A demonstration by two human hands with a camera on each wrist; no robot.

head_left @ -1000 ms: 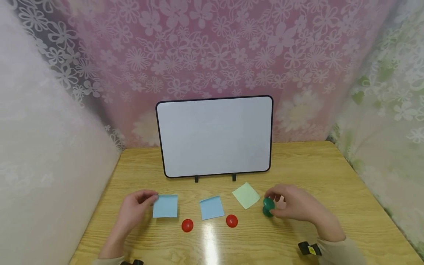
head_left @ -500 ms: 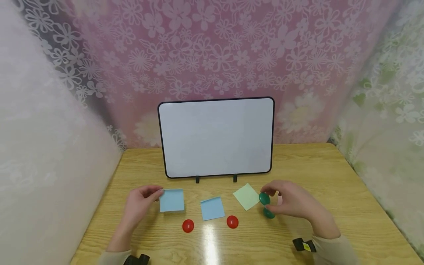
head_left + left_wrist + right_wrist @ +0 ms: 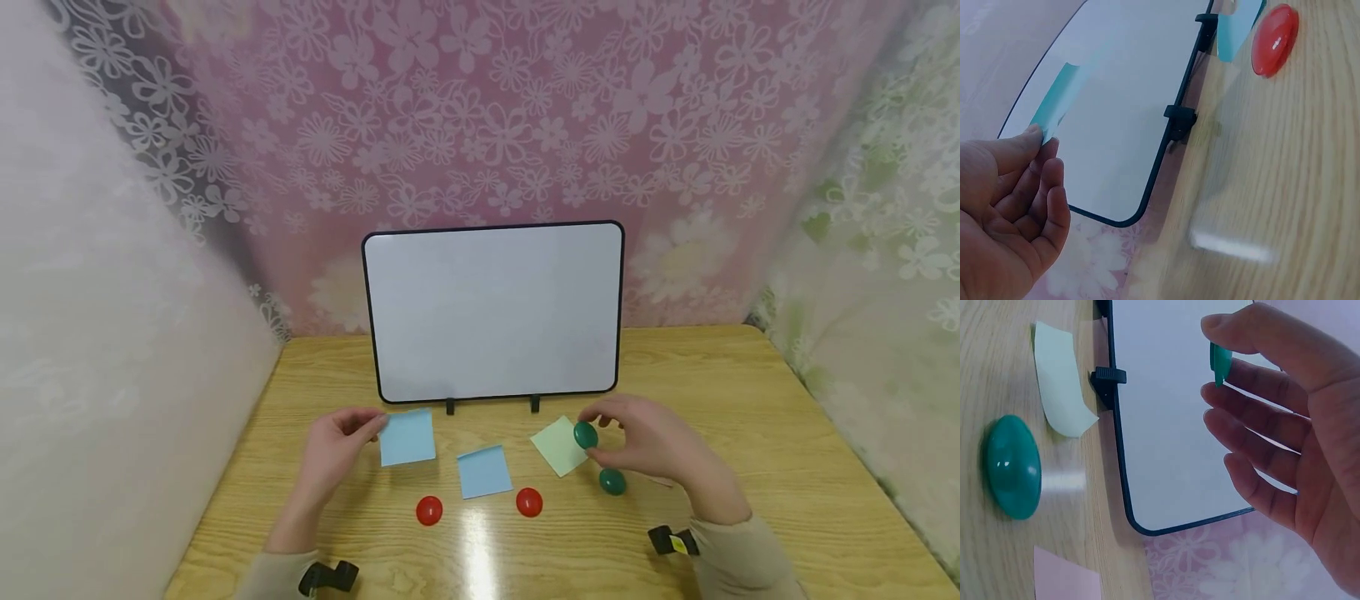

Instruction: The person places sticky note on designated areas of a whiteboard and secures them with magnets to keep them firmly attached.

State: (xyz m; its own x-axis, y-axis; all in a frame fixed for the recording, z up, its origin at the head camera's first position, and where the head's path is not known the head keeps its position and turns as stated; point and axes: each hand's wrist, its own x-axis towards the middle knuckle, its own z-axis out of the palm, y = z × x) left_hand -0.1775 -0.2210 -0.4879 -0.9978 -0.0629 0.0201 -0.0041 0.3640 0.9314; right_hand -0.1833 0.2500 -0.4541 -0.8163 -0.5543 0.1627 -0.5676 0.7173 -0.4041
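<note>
Between thumb and fingers, my left hand [image 3: 339, 446] pinches the upper left corner of a blue sticky note [image 3: 407, 438], lifted off the table in front of the whiteboard [image 3: 495, 312]. My right hand [image 3: 648, 442] holds a round green magnet [image 3: 586, 435] by its edges, raised above the table; in the right wrist view that magnet [image 3: 1221, 362] appears edge-on. A second green magnet [image 3: 612, 482] lies on the table below the right hand. Close by lies a pale green sticky note [image 3: 559, 447], partly covered by the held magnet. A pink note [image 3: 1067, 575] is mostly hidden by the right hand in the head view.
Another blue sticky note [image 3: 484, 472] lies mid-table. Two red magnets [image 3: 429, 510] rest nearer the front. The whiteboard stands upright on small black feet [image 3: 535, 404] at the back of the wooden table [image 3: 690, 358], before a flowered pink curtain [image 3: 480, 108].
My left hand has carried the blue note right and up toward the board. The right hand has lifted one green magnet off the table and moved it left and up, leaving the other behind.
</note>
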